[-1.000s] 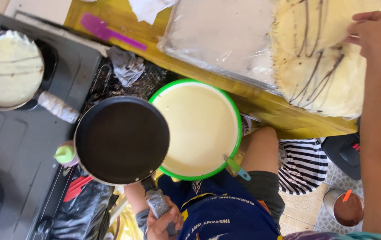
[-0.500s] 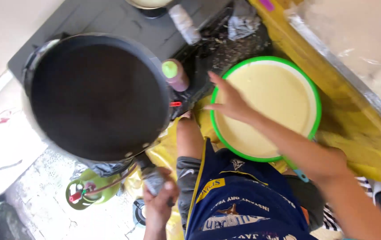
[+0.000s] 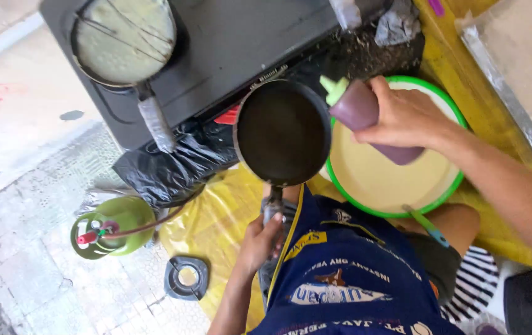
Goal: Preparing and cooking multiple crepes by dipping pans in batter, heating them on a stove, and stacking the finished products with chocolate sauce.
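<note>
Left hand (image 3: 259, 243): closing fully around the handle of the dark frying pan (image 3: 283, 133), gripping it at the near end and holding the pan up level.
Right hand (image 3: 402, 115): wrapping tight around a purple squeeze bottle (image 3: 371, 121), fingers curling over its body.
Bottle axis: lying nearly flat, its long axis running from about 4 o'clock to 10 o'clock, with the pale green nozzle (image 3: 333, 89) leading at the 10 o'clock end.
Key relation: the nozzle is sitting right at the pan's rim, at roughly 2 o'clock on the pan; the pan's bare centre is lying toward 8 o'clock from the tip. The right hand is the nearer one to that rim.
Pan axis: handle pointing to 6 o'clock, toward the body.
Around: a green-rimmed bowl of pale batter (image 3: 396, 180) is sitting under the bottle; a second pan (image 3: 123, 40) is resting on the black stove (image 3: 228, 43) at 10 o'clock; a green gas cylinder (image 3: 112, 226) is standing at 8 o'clock.
</note>
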